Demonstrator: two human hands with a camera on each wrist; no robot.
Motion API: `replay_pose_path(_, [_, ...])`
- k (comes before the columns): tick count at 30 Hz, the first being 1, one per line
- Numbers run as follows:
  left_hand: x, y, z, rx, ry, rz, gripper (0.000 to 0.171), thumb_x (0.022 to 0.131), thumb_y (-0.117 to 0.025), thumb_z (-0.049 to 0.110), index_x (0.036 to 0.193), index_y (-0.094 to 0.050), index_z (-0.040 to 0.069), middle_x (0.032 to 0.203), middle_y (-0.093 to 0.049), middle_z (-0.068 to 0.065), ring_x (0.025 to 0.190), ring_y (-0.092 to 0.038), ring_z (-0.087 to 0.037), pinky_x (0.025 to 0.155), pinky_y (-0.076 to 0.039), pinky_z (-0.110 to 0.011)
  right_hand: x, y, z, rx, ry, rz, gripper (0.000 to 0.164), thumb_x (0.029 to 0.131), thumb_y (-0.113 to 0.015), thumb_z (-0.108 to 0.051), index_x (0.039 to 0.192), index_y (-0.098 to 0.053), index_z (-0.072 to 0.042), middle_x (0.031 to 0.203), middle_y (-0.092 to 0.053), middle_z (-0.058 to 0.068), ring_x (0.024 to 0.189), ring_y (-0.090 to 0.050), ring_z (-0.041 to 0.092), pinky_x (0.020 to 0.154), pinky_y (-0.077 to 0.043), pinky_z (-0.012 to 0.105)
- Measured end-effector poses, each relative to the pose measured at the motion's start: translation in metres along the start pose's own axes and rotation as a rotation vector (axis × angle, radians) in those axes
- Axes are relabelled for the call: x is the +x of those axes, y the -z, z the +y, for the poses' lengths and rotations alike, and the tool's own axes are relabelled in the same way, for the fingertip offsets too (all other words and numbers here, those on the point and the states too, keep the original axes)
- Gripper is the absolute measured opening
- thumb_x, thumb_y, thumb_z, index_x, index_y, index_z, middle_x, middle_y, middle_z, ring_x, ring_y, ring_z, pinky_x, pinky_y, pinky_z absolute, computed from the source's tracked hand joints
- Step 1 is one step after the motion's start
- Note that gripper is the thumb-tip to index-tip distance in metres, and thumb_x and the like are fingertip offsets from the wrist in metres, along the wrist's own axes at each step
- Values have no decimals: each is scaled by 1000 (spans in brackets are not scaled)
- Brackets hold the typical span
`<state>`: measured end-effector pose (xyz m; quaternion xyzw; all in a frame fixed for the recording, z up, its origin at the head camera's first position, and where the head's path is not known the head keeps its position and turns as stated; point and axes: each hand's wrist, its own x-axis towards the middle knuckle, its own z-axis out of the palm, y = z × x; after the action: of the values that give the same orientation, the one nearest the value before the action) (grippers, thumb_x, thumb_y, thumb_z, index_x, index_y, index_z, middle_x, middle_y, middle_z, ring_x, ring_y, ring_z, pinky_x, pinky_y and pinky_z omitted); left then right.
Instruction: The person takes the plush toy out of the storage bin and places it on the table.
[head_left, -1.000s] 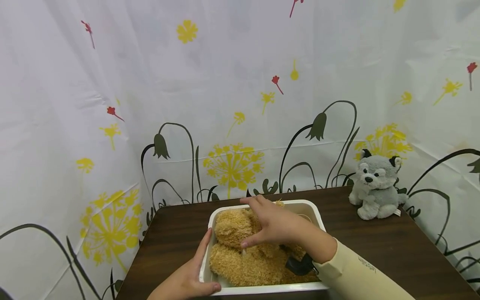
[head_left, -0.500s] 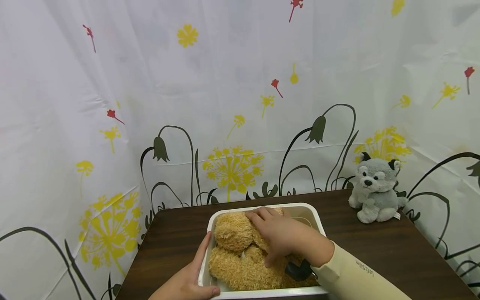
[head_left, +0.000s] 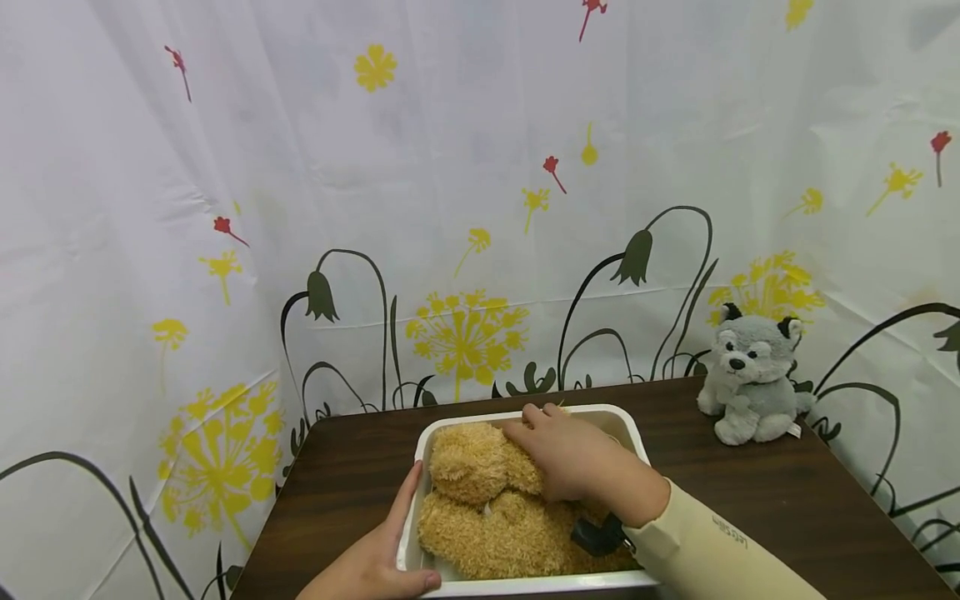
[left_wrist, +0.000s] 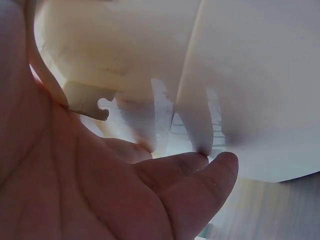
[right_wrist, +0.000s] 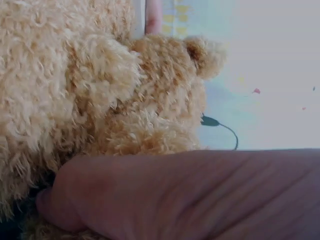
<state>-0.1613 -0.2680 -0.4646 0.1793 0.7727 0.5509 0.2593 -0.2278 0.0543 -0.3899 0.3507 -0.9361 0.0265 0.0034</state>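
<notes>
A white plastic tub (head_left: pixel 408 533) stands on the table, with a curly golden-brown teddy bear (head_left: pixel 517 542) lying inside it. My left hand (head_left: pixel 367 558) holds the tub's front left corner, thumb over the front rim and fingers along the outer left side. In the left wrist view the fingertips meet the pale tub wall (left_wrist: pixel 260 75). Reaching in from the right, my right hand (head_left: pixel 570 454) grips the bear, fingers bent over its far part and thumb tucked down. Its curly fur (right_wrist: pixel 40 90) fills much of the right wrist view; the right fingertips are partly hidden.
A grey and white husky plush (head_left: pixel 750 392) sits at the table's back right corner. The dark wooden table (head_left: pixel 345 475) ends at a white curtain (head_left: pixel 465 125) printed with flowers. A black wrist camera mount (head_left: pixel 597 537) hangs below my right wrist, over the tub.
My right hand has come down from above the tub onto the teddy bear, and its spread thumb has drawn in against the fur. The left hand keeps its hold on the tub.
</notes>
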Motion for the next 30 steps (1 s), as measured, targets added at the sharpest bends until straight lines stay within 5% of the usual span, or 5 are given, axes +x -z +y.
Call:
replay_pose_path(5, [1, 0, -1, -5, 2, -4, 119, 92, -70, 14, 154, 26, 47, 167, 4, -24, 125, -60, -24, 97, -51, -26, 0, -3, 1, -2, -44, 8, 85, 72, -89, -31, 146, -47, -32, 124, -53, 4, 100, -50, 27, 58, -42, 32])
replay_pose_path(12, [1, 1, -3, 14, 2, -7, 119, 92, -70, 17, 153, 28, 47, 167, 8, -26, 125, -59, -23, 96, -51, -25, 2, -6, -2, -86, 6, 32, 68, 79, -84, -16, 138, -50, -24, 121, -56, 5, 91, -55, 29, 61, -46, 34])
replay_pose_path(21, [-1, 1, -2, 111, 8, 42, 120, 92, -71, 15, 155, 26, 45, 168, 7, -23, 138, -44, -38, 96, -48, -22, -2, 2, 3, 47, -43, 79, 77, 73, -88, -24, 142, -53, -35, 116, -55, -4, 94, -51, 21, 57, -41, 30])
replay_pose_path(30, [-1, 0, 1, 131, -37, 30, 121, 91, -71, 13, 155, 28, 43, 168, -1, -24, 124, -60, -15, 98, -50, -23, -2, 6, 9, 73, -63, 191, 82, 68, -90, -31, 141, -54, -40, 108, -56, -9, 92, -52, 18, 63, -44, 32])
